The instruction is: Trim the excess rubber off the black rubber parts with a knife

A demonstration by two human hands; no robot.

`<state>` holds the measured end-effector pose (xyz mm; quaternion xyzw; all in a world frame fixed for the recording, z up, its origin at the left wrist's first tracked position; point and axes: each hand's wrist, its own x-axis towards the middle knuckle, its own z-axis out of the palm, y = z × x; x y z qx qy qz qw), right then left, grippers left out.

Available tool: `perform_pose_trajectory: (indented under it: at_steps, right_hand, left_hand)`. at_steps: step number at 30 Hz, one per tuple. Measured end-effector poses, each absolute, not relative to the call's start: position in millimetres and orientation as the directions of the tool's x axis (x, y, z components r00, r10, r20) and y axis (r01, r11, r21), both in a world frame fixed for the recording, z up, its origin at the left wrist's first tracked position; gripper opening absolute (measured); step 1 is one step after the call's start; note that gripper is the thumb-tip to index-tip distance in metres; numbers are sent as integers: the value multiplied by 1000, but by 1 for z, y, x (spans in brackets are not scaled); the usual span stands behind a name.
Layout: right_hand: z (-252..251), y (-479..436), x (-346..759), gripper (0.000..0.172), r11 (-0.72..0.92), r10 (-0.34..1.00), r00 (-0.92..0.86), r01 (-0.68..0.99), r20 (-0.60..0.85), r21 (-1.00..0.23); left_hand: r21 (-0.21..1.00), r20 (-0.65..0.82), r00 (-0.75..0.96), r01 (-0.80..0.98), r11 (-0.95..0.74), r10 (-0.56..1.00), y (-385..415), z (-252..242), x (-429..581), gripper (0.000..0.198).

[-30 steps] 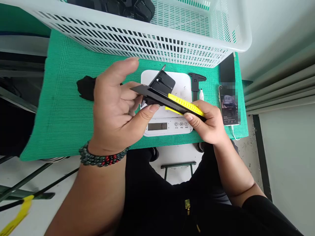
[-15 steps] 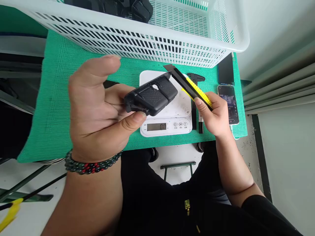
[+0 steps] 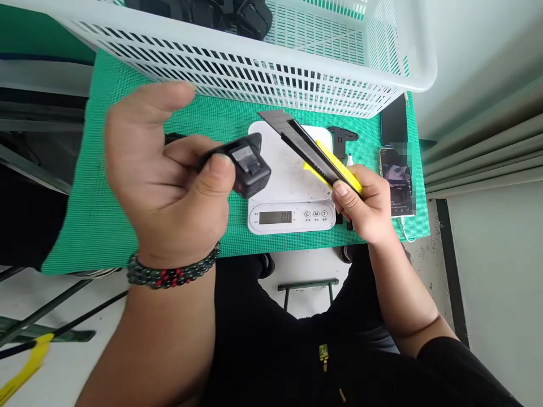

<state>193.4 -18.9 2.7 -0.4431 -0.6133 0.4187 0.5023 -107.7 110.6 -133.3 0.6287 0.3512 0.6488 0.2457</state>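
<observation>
My left hand point(image 3: 173, 186) pinches a black moulded plastic part point(image 3: 257, 172) between thumb and fingers, with the index finger raised off it. A boxy end with a recess faces me; the rest is hidden behind the thumb. My right hand point(image 3: 360, 200) is wrapped round a yellow and black utility knife point(image 3: 324, 161). Its wide blade is out and points up to the left, a short gap from the plastic part. Below both hands lies a white digital scale point(image 3: 292, 195), its display reading about 0.0.
A white plastic basket point(image 3: 297, 68) with black parts point(image 3: 250, 20) in it stands at the back of the green mat point(image 3: 110, 226). Right of the scale lie a black caliper point(image 3: 341, 138), a partly hidden marker point(image 3: 350, 160) and a phone point(image 3: 396, 181) on a cable. A curtain point(image 3: 479, 135) hangs at right.
The plastic part has been turned in my left hand, so its end now shows instead of its broad textured face. The knife has shifted slightly left, showing more of the blade's flat side.
</observation>
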Motion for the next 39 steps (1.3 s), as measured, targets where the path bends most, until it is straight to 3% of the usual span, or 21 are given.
perform_pose_trajectory:
  at_steps: [5, 8, 11, 13, 21, 25, 28, 31, 34, 39]
  right_hand:
    - [7, -22, 190, 41, 310, 948, -148, 204, 283, -929]
    - [9, -23, 190, 39, 326, 941, -172, 242, 290, -914]
    - [9, -22, 191, 36, 334, 937, -190, 240, 293, -912]
    - [9, -22, 192, 36, 331, 937, -195, 243, 288, -912]
    - [8, -25, 193, 34, 300, 948, -196, 279, 252, -912]
    - [8, -26, 191, 34, 312, 946, -180, 260, 271, -914]
    - [7, -23, 194, 39, 280, 960, -112, 295, 258, -914]
    - [3, -18, 199, 44, 224, 974, -51, 365, 221, -903]
    - [-1, -15, 200, 49, 201, 979, -43, 400, 200, -894]
    - [1, -16, 197, 51, 185, 983, -57, 296, 176, -937]
  left_hand:
    - [691, 715, 14, 141, -709, 699, 99, -117, -92, 93]
    - [535, 821, 161, 121, -836, 548, 74, -81, -67, 104]
    - [465, 849, 153, 242, -852, 507, 49, -50, -48, 86]
    - [509, 819, 136, 277, -815, 557, 40, -40, -44, 79]
    - [362, 890, 166, 306, -881, 424, 45, -45, -47, 80]
    - [374, 877, 160, 363, -853, 453, 36, -36, -46, 68]
    - [386, 850, 206, 384, -839, 485, 33, -30, -49, 73]
    - [417, 860, 191, 271, -868, 473, 38, -28, -48, 85]
    - [422, 888, 129, 154, -893, 442, 41, -25, -43, 79]
    - [510, 832, 140, 186, -840, 537, 39, -31, -45, 76]
